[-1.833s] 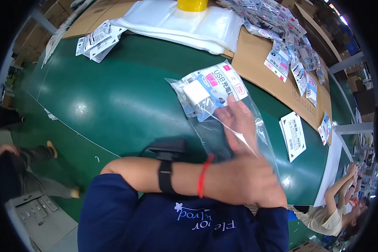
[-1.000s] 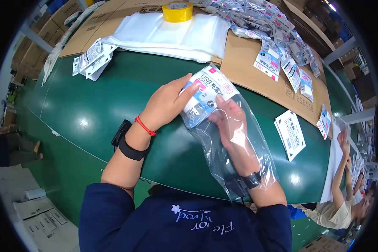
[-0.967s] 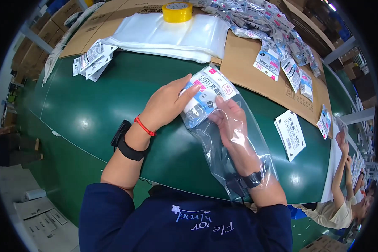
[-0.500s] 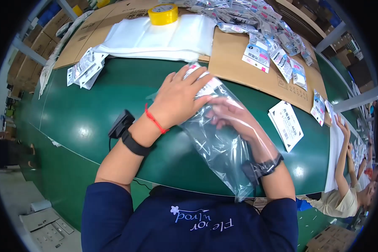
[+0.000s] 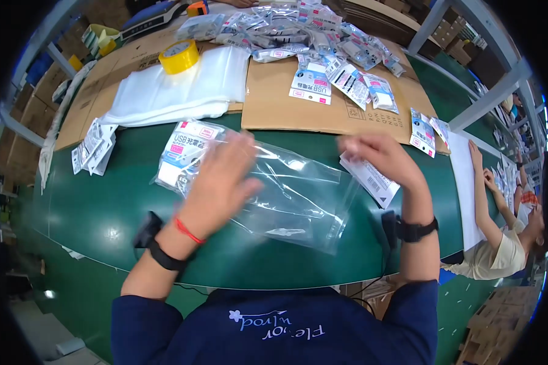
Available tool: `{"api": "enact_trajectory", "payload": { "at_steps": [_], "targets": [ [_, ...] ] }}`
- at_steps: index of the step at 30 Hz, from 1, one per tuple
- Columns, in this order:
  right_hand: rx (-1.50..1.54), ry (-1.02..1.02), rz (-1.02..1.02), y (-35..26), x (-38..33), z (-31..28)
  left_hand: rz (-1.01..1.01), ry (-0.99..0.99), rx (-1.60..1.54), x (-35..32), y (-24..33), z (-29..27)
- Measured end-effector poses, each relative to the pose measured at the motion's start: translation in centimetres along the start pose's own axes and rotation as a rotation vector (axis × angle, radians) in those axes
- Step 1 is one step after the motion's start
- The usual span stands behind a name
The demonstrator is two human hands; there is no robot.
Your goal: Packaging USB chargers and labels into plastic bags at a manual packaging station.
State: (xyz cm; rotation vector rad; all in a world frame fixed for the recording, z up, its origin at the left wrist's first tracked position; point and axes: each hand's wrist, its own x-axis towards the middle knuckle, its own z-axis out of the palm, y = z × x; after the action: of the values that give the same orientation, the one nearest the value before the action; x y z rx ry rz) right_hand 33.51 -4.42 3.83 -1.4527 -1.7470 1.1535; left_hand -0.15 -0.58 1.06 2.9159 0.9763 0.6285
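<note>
The clear plastic bag [image 5: 286,191] lies flat on the green counter [image 5: 91,201], its far-left end already holding a carded packet [image 5: 186,149] with a pink and blue label, so the packet reads as slid down to the bag's closed end. The left hand [image 5: 222,176] rests palm-down on top of the bag just beside that packet, fingers spread and somewhat blurred, pressing the film rather than gripping it; it is flat and unclenched. The right hand [image 5: 377,155] hovers at the bag's far right corner, fingers curled loosely; whether it pinches the bag's edge or holds nothing I cannot tell, since the fingertips are blurred. Just past it lies a single white carded item [image 5: 371,179] on the counter.

Judging from how things lie, one packet is in the bag and the bag looks mostly empty beyond it, with its open end toward the person's right unsealed as far as can be seen. A good deal seems left: many more carded packets [image 5: 323,42] are heaped on the brown cardboard sheet [image 5: 274,109] at the far side, and a small stack of packets [image 5: 94,146] sits at the left. A folded pile of white bags [image 5: 176,91] with a roll of yellow tape [image 5: 179,56] on it waits nearby. Another person's arm [image 5: 481,194] reaches onto the counter at the right.
</note>
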Motion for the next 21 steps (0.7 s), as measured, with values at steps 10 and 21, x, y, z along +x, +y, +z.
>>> {"api": "enact_trajectory", "payload": {
  "at_steps": [10,21],
  "targets": [
    [-1.032,0.332,-0.127,1.1,11.1,7.2,0.288,-0.270,-0.515,-0.7,7.7,3.1],
    [-1.036,0.383,-0.256,-2.2,8.4,6.6,-0.011,0.143,-0.656,1.4,3.5,1.4]
  ]
}}
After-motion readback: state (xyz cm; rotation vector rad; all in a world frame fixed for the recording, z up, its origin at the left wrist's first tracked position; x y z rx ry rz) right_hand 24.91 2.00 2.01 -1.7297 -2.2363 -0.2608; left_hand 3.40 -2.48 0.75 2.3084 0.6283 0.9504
